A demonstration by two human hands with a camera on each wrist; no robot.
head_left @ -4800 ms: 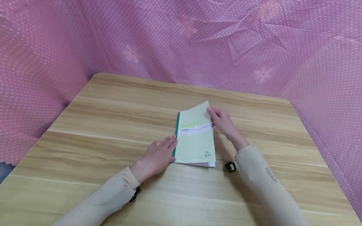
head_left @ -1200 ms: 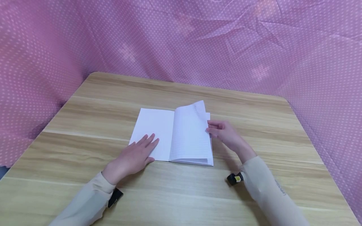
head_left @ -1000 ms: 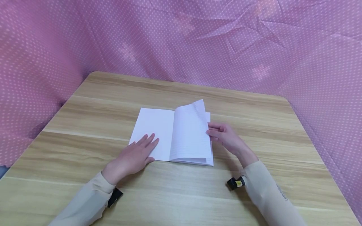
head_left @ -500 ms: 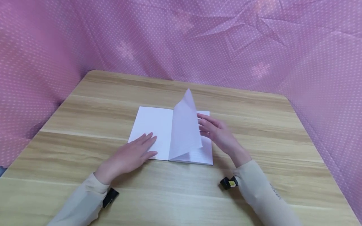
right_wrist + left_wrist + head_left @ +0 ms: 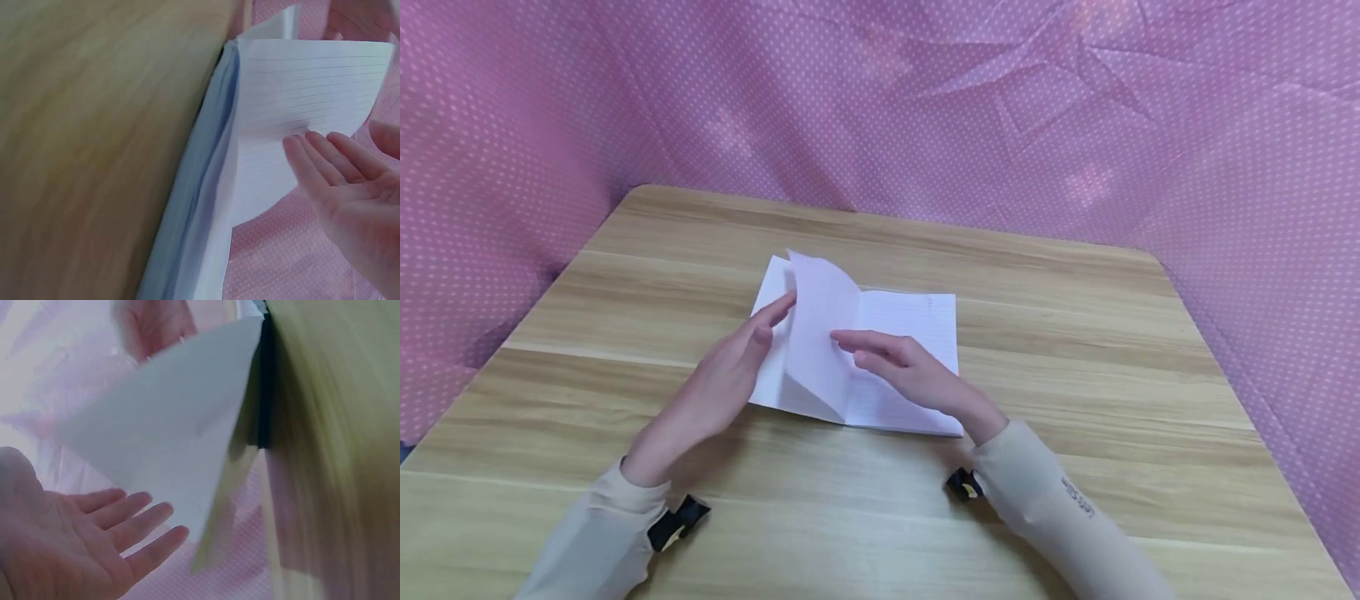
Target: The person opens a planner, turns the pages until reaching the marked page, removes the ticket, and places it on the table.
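An open notebook (image 5: pixel 910 321) lies on the table, its right page ruled with lines. One page (image 5: pixel 822 325) stands raised and curved over the left half. Against that page's right side my right hand (image 5: pixel 910 371) reaches with nearly straight fingers (image 5: pixel 306 162), touching or very near the ruled face. On the other side, my left hand (image 5: pixel 722 371) is lifted off the table, fingers extended, the tips partly behind the raised page. The left wrist view shows its spread fingers (image 5: pixel 150 550) beside the page, pinching nothing. The dark spine (image 5: pixel 267 381) also appears there.
The wooden table (image 5: pixel 1075 350) extends around the notebook on every side. Pink dotted cloth (image 5: pixel 880 108) hangs behind it and at both sides. A black wrist camera (image 5: pixel 677 523) is strapped at the left wrist, another black camera (image 5: pixel 964 484) at the right.
The notebook went from cover up to open. The right hand has swung a page from right to left and let go its pinch. The left hand has risen from the left page.
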